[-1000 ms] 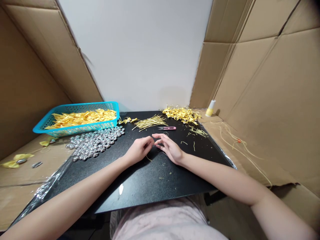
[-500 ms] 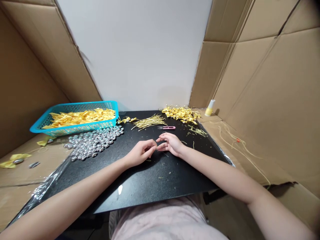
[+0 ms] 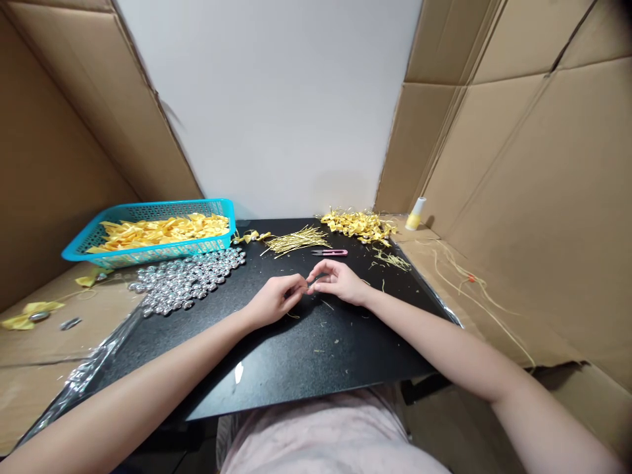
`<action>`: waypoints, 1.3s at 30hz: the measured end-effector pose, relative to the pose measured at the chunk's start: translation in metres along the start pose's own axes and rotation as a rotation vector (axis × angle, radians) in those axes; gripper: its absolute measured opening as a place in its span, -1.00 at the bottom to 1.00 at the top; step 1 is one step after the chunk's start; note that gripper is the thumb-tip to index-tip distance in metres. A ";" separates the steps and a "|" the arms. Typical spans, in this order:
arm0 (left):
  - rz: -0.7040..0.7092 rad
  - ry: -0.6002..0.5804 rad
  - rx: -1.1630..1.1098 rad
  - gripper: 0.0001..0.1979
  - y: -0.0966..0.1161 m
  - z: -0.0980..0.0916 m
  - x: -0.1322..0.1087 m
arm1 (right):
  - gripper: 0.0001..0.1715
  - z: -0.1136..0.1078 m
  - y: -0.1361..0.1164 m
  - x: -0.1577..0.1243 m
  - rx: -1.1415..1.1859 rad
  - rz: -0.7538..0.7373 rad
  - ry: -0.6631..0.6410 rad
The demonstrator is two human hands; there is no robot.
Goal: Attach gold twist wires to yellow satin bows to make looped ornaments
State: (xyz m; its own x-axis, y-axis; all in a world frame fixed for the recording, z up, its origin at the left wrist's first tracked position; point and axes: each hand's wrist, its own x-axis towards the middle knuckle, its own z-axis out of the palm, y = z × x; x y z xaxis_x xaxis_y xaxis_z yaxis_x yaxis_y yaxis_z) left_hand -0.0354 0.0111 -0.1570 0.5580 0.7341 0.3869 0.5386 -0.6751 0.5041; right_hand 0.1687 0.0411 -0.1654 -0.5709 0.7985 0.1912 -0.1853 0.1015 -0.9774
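Over the middle of the black table [image 3: 276,362], my left hand [image 3: 280,299] is closed in a pinch. Whatever sits between its fingertips is too small to name. My right hand [image 3: 340,282] meets it from the right, thumb and forefinger curled to the same spot, also pinching something tiny I cannot make out. Just beyond the hands lie pink-handled thread snips [image 3: 330,253] and a bundle of gold twist ties [image 3: 299,241]. Silver oval beads [image 3: 187,280] spread to the left of my left hand.
A blue basket [image 3: 148,257] of yellow ribbon bows [image 3: 168,232] stands at the back left. Finished-looking yellow bows [image 3: 358,225] are heaped at the back right, with thread scraps [image 3: 392,259] in front. A thread cone [image 3: 415,214] stands by the cardboard wall [image 3: 523,164].
My right hand's fingers have curled in and closed toward my left fingertips. The left hand stays nearly in place, and the view has shifted slightly.
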 end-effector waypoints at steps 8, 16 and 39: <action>0.022 0.048 0.032 -0.82 -0.003 -0.001 0.001 | -0.74 0.017 0.001 -0.011 -0.216 -0.166 0.119; 0.070 0.160 0.049 -0.81 0.006 -0.004 0.002 | -0.82 0.039 -0.001 -0.023 -0.664 -0.473 0.189; -0.215 0.185 -0.224 -0.76 0.020 0.001 -0.001 | -0.91 0.031 -0.006 -0.018 -0.811 -0.473 0.440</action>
State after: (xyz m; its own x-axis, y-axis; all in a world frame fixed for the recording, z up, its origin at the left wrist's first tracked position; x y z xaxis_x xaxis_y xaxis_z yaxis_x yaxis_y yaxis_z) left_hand -0.0245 -0.0035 -0.1481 0.3125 0.8720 0.3767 0.4683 -0.4864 0.7376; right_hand 0.1553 0.0078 -0.1600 -0.2068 0.7028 0.6806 0.3732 0.6997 -0.6092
